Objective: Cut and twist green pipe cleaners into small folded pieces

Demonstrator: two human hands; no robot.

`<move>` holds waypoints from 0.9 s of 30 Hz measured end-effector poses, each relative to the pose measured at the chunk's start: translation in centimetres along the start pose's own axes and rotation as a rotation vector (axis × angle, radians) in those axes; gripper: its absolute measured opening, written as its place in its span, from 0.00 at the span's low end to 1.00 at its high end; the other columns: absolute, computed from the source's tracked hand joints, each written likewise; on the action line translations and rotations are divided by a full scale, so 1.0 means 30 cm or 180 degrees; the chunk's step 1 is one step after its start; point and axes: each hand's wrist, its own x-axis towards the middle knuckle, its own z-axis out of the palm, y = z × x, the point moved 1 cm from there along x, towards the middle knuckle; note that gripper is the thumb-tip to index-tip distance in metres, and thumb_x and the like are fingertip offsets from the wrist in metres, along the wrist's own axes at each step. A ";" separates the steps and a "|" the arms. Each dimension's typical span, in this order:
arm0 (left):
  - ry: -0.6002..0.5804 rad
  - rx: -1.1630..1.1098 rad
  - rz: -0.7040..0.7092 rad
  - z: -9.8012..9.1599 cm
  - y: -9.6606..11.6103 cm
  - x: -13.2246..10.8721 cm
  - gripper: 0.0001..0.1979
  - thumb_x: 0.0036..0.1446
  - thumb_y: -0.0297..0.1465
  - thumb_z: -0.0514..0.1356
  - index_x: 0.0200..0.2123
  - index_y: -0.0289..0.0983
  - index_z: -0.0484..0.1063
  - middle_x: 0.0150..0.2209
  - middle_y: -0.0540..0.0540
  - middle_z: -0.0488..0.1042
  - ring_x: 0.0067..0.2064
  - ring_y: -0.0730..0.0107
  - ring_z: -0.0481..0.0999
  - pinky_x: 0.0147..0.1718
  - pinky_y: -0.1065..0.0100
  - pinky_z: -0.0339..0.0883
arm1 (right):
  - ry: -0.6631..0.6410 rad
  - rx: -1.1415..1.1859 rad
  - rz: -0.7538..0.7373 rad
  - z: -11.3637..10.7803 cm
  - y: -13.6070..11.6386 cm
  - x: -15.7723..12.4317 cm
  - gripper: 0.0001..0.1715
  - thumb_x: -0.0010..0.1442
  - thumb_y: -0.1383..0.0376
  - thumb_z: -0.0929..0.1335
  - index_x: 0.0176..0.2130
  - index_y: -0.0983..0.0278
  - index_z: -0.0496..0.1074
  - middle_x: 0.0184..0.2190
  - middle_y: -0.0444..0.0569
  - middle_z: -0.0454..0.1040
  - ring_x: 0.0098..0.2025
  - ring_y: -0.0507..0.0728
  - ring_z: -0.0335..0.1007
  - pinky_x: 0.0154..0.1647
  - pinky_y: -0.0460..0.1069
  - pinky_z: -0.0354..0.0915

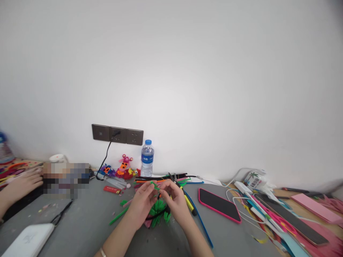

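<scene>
A short green pipe cleaner [153, 184] is pinched between the fingertips of my left hand [142, 201] and my right hand [175, 200], above the grey table. Both hands have their fingers closed around it, and part of it is hidden by them. Just below lies a bunch of bent green pipe cleaners [158, 208], with a dark strand crossing it. Beside my right hand rest pliers with yellow and black handles [189, 203] and a long blue pipe cleaner [202, 223]. A straight green pipe cleaner [118, 216] lies left of my left wrist.
A water bottle [147, 159] stands by the wall near colourful pipe-cleaner figures [124, 169]. A pink-edged phone [219, 205] lies to the right, before cables and pink scissors [281, 221]. At left are a white power bank [29, 241] and another person's hand [25, 184].
</scene>
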 end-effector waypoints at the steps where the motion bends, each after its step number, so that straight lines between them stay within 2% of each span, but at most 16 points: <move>1: -0.0015 -0.0010 0.0006 0.001 0.001 -0.001 0.18 0.36 0.34 0.76 0.32 0.36 0.78 0.30 0.50 0.78 0.32 0.74 0.75 0.28 0.75 0.67 | -0.0004 0.0070 0.0020 0.000 0.000 0.000 0.07 0.61 0.61 0.67 0.33 0.62 0.69 0.31 0.45 0.69 0.35 0.55 0.66 0.35 0.47 0.61; 5: -0.0058 -0.0034 0.0006 0.003 0.002 -0.005 0.16 0.36 0.33 0.76 0.31 0.36 0.78 0.29 0.51 0.78 0.31 0.74 0.75 0.28 0.74 0.67 | -0.0023 0.0360 0.0137 -0.001 0.003 0.003 0.08 0.60 0.61 0.68 0.33 0.62 0.69 0.30 0.45 0.68 0.32 0.53 0.64 0.32 0.46 0.61; 10: -0.0034 -0.0031 0.0002 0.008 0.003 -0.008 0.16 0.35 0.33 0.76 0.29 0.35 0.77 0.21 0.55 0.72 0.23 0.80 0.69 0.24 0.76 0.64 | -0.0018 0.0566 0.0222 0.002 0.005 0.004 0.09 0.59 0.60 0.69 0.32 0.63 0.69 0.28 0.43 0.67 0.29 0.51 0.62 0.30 0.46 0.61; 17: -0.0004 -0.0011 0.0062 0.015 0.009 -0.006 0.20 0.33 0.33 0.77 0.32 0.35 0.77 0.18 0.57 0.68 0.21 0.81 0.65 0.21 0.77 0.60 | -0.0057 0.0570 0.0234 0.000 0.010 0.003 0.10 0.58 0.59 0.70 0.32 0.63 0.69 0.28 0.43 0.66 0.28 0.51 0.62 0.30 0.46 0.60; 27: 0.0019 0.0034 0.0138 0.016 0.012 -0.003 0.18 0.31 0.34 0.77 0.27 0.34 0.77 0.13 0.60 0.62 0.17 0.84 0.58 0.18 0.78 0.57 | -0.0129 0.0571 0.0300 0.007 0.011 0.000 0.10 0.58 0.58 0.70 0.32 0.63 0.69 0.28 0.43 0.67 0.28 0.51 0.62 0.30 0.46 0.59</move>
